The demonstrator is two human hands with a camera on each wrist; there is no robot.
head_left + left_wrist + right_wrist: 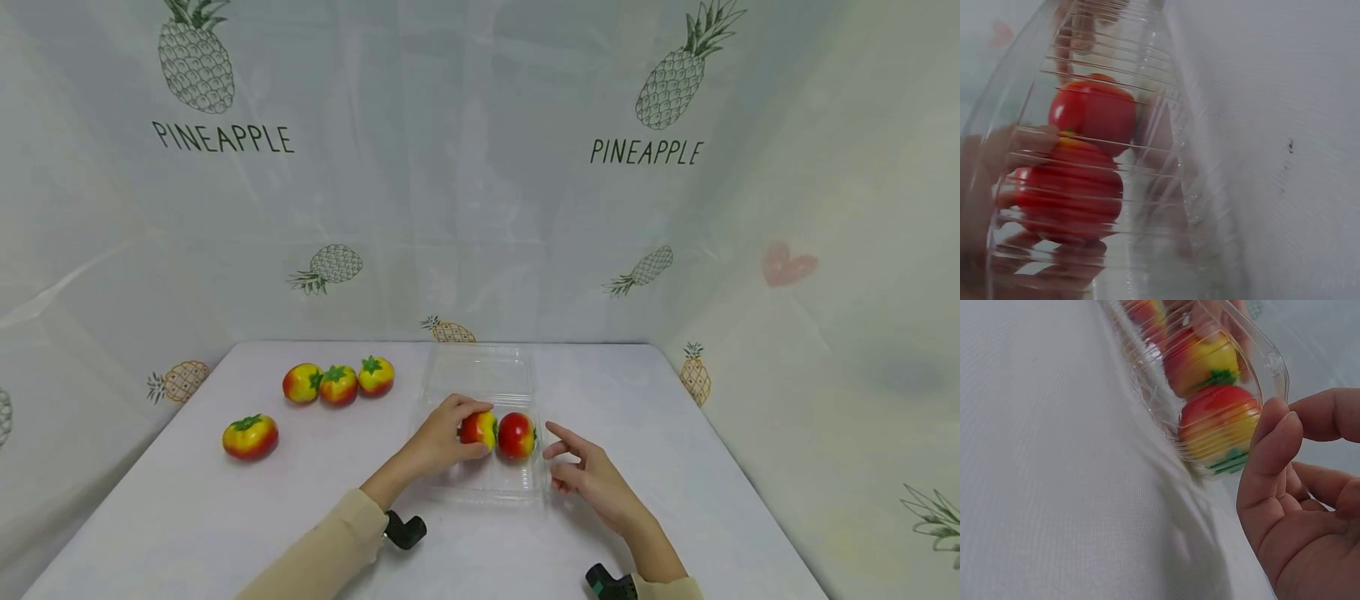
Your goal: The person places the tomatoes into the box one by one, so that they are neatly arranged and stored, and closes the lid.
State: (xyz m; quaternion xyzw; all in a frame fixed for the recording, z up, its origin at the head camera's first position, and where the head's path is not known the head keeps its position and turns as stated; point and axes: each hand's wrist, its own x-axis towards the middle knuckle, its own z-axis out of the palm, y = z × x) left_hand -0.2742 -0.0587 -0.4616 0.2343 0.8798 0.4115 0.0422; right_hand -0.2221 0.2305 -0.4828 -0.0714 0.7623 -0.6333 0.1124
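My left hand (442,435) grips a red-and-yellow persimmon (480,428) inside a clear plastic clamshell box (491,485), thumb on the near side and fingers over the far side. Against its right side sits a second persimmon (517,436), mostly red, its green calyx facing right. Through the ribbed wall in the left wrist view, the gripped persimmon (1072,194) shows with fingers around it. Just off the box's right side is my right hand (596,483), fingers loosely bent and holding nothing. In the right wrist view its fingertips (1282,434) overlap the box rim.
The box's lid (480,371) lies folded back toward the far table edge. Three persimmons stand in a row at the back left, the middle one (338,386) between its neighbours. Another persimmon (251,437) lies nearer, at the left of the white table (300,500).
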